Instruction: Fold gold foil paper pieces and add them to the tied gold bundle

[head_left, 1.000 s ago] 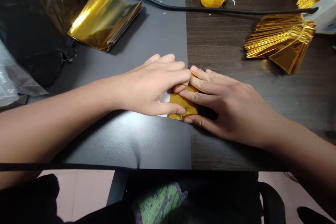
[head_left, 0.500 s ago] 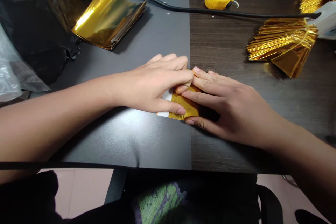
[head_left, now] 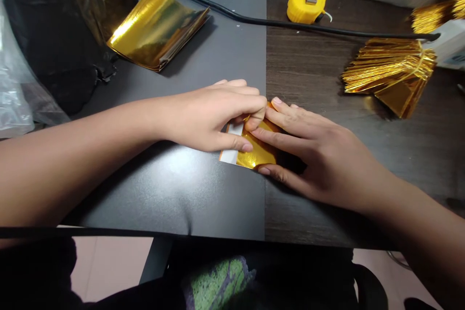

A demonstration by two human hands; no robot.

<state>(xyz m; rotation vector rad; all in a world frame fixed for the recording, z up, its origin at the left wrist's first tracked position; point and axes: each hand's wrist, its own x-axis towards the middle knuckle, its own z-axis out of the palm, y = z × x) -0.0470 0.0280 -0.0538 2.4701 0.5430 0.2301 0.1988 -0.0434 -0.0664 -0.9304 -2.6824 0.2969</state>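
Observation:
A small folded sheet of gold foil paper (head_left: 262, 156) with a white strip along its left side lies on the desk under both hands. My left hand (head_left: 218, 111) presses on it from the left, its index finger bent and its other fingers curled. The left thumb rests on the gold face near the white strip. My right hand (head_left: 312, 145) lies on the sheet's right side with fingers stretched and apart, its thumb at the lower edge. Fingertips of the two hands meet at the upper part of the sheet, hiding it there.
A stack of curved gold foil sheets (head_left: 156, 29) lies upper left, beside a black plastic bag (head_left: 47, 38). A black cable (head_left: 254, 20) crosses behind my hands. Farther back are a yellow tape measure (head_left: 305, 7) and, at right, a tied gold foil bundle (head_left: 392, 68).
My left thumb has slid slightly up and left on the foil paper, and more of the white strip shows. My right hand keeps its place on the sheet. The camera view has shifted slightly.

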